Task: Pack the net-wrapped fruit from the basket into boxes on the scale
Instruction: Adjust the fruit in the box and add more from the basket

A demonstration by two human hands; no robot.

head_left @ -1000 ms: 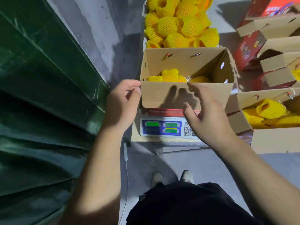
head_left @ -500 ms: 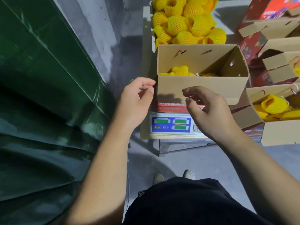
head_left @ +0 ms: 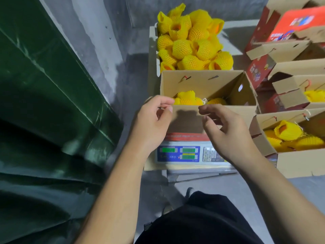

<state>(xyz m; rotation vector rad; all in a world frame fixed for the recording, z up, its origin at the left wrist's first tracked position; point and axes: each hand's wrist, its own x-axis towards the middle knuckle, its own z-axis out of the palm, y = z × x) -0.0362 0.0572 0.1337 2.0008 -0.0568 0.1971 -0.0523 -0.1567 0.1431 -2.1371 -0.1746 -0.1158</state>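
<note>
Left hand (head_left: pixel 152 118): fingers curled at the near left corner of the box (head_left: pixel 207 95), thumb and forefinger pinched; whether they grasp anything cannot be told. Right hand (head_left: pixel 226 131): fingers loosely curled, holding nothing, before the box's near wall. Under both hands sits the scale (head_left: pixel 186 154), carrying the box. Beyond the fingertips, net-wrapped fruit (head_left: pixel 187 98) lies inside the box. Farther ahead, the basket (head_left: pixel 152 55) is heaped with more.
</note>
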